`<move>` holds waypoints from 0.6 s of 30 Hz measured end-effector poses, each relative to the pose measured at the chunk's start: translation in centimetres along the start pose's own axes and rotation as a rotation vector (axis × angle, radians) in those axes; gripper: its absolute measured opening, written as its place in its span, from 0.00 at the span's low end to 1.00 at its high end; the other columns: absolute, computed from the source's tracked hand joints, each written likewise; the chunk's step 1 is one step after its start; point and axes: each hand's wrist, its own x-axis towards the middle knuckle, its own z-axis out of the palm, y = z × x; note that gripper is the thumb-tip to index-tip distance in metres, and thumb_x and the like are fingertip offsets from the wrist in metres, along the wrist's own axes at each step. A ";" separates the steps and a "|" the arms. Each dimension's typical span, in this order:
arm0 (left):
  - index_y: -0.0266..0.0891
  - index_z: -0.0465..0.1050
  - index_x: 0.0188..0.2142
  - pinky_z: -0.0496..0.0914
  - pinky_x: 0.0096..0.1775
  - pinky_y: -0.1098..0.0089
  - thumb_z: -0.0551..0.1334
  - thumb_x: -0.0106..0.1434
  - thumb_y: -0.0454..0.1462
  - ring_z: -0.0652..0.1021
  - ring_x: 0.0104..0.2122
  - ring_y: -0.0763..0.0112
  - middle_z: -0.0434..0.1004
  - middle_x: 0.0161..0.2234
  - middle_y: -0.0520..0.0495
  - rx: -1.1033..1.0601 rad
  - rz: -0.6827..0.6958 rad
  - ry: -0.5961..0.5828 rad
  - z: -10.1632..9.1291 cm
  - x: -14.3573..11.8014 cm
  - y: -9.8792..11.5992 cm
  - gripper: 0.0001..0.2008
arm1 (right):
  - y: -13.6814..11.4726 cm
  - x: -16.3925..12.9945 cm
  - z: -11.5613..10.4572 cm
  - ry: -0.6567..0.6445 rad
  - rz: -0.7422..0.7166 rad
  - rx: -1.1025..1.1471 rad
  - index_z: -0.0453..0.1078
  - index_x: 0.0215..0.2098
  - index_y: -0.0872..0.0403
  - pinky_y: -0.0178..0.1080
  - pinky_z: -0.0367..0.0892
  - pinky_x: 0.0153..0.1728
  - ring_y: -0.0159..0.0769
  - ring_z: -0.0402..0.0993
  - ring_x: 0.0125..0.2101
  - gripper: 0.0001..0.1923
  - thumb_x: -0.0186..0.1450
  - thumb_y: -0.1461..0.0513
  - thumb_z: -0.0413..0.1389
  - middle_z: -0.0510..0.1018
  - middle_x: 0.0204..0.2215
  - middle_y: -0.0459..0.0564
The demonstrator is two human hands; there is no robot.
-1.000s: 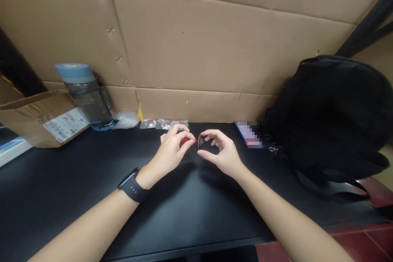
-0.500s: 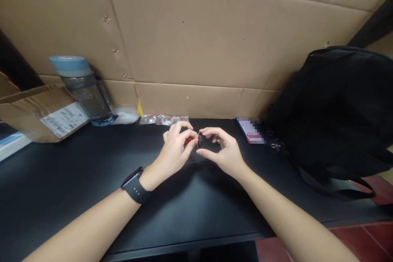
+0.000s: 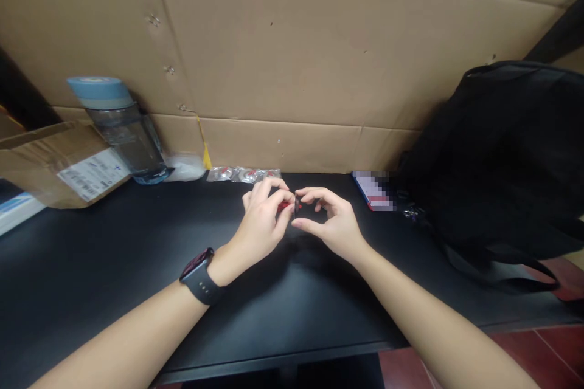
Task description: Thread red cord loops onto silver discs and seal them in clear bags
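Above the black table, my left hand (image 3: 267, 216) pinches something small and red (image 3: 283, 204) that is mostly hidden by its fingers. Its fingertips also meet the near face of a small thin disc (image 3: 296, 206), which stands almost edge-on to me with a dark right side. My right hand (image 3: 335, 222) curves around that disc, index fingertip at its top edge and thumb at its bottom edge. Whether the red piece is joined to the disc, I cannot tell. A dark smartwatch (image 3: 199, 273) is on my left wrist.
Along the cardboard wall (image 3: 296, 67) lie several clear packets (image 3: 246, 174) with round silvery items. To the left stand a blue-lidded bottle (image 3: 125, 130) and an open cardboard box (image 3: 59, 158). A black backpack (image 3: 502, 176) and a blurred card-like item (image 3: 371, 190) are on the right.
Both hands keep nearly the same place. The disc has turned a little more edge-on, and more red shows beside it. The camera view has shifted slightly.
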 end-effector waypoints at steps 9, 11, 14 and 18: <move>0.44 0.75 0.40 0.58 0.53 0.54 0.58 0.71 0.38 0.70 0.53 0.56 0.71 0.49 0.43 0.109 0.054 0.109 0.0 -0.1 0.1 0.07 | 0.0 0.2 -0.1 -0.118 0.094 0.155 0.74 0.41 0.50 0.42 0.70 0.44 0.39 0.76 0.43 0.12 0.71 0.52 0.56 0.80 0.42 0.49; 0.45 0.76 0.39 0.57 0.54 0.54 0.59 0.71 0.39 0.70 0.54 0.56 0.71 0.49 0.44 0.127 0.061 0.125 0.0 -0.2 0.1 0.07 | 0.0 0.2 -0.2 -0.161 0.084 0.159 0.74 0.41 0.51 0.42 0.70 0.46 0.39 0.75 0.43 0.13 0.74 0.53 0.51 0.78 0.42 0.50; 0.45 0.77 0.39 0.57 0.54 0.54 0.60 0.71 0.40 0.70 0.53 0.56 0.72 0.49 0.45 0.119 0.063 0.109 0.0 -0.1 0.2 0.08 | 0.1 0.3 -0.3 -0.164 0.046 0.113 0.73 0.39 0.51 0.41 0.70 0.45 0.39 0.74 0.43 0.11 0.73 0.54 0.54 0.75 0.42 0.51; 0.44 0.75 0.46 0.60 0.54 0.57 0.54 0.74 0.42 0.71 0.53 0.59 0.72 0.50 0.44 0.026 -0.009 0.070 -0.4 0.2 0.1 0.12 | 0.3 0.3 -0.6 -0.162 -0.008 -0.019 0.72 0.37 0.51 0.40 0.69 0.41 0.38 0.72 0.43 0.08 0.72 0.57 0.55 0.74 0.43 0.51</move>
